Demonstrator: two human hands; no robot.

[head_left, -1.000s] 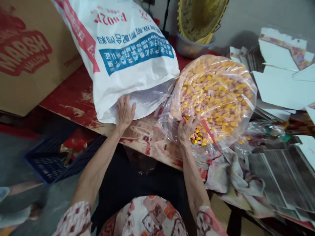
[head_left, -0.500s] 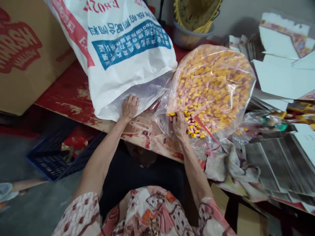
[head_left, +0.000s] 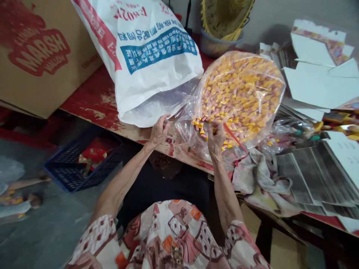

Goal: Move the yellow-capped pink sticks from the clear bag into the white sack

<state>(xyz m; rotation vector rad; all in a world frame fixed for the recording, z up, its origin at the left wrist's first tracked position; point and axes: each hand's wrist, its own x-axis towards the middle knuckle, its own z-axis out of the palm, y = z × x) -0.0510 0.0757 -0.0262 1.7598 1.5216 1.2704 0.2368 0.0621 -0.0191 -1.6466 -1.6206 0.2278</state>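
A clear plastic bag [head_left: 238, 93] full of small pink pieces with yellow caps lies on the worn red table [head_left: 92, 108]. My right hand [head_left: 216, 137] is at its mouth, fingers curled among the pieces; what they hold, if anything, is hidden. Several loose capped pieces [head_left: 199, 125] lie just left of that hand, on the plastic. My left hand [head_left: 160, 130] is at the table's front edge, just beside the mouth of a large white printed sack [head_left: 157, 80]. Its fingers look apart, with nothing visible in them. A red strip [head_left: 234, 135] lies across the clear bag, right of my right hand.
A cardboard carton [head_left: 47, 56] stands at the left, above a blue plastic crate [head_left: 81, 160]. Behind are a basin [head_left: 218, 43] and a yellow-rimmed round container. Flat printed card [head_left: 311, 82], a crumpled cloth [head_left: 260, 179] and grey stacks [head_left: 319, 175] occupy the right. Another person's hand shows far left.
My left hand has come out of the white sack's mouth toward the table edge, its fingers spreading. My right hand has shifted right over the pieces. The view has turned slightly.
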